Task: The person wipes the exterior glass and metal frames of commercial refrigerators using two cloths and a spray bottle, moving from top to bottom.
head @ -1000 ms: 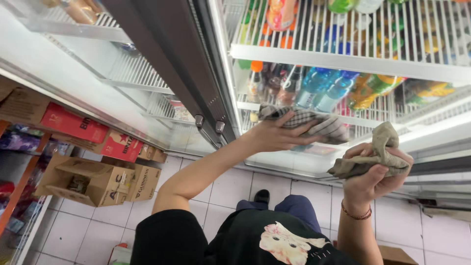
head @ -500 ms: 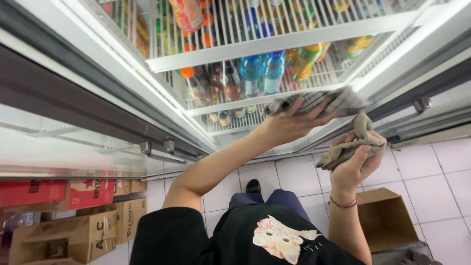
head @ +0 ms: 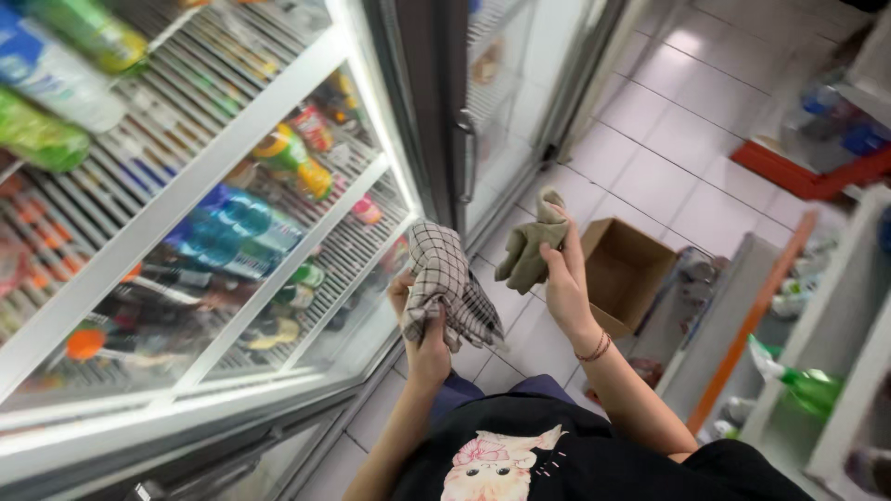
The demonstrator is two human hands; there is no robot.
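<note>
— Both hands up in front of the cooler [head: 186,241] — what's in them?

— Left hand [head: 422,329] is clenched around a checked cloth [head: 450,283], just beside the lit glass front. Right hand [head: 561,278] pinches a crumpled olive rag [head: 529,246], held over the tiled floor [head: 668,167] near an open cardboard box [head: 626,274].

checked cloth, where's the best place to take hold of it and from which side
Grip the checked cloth at its bunched lower middle, coming from below, where the left hand already holds it. The fabric gathers into a thick fold there; the upper part stands loose and the corners hang free. The right hand holds the olive cloth.
</note>
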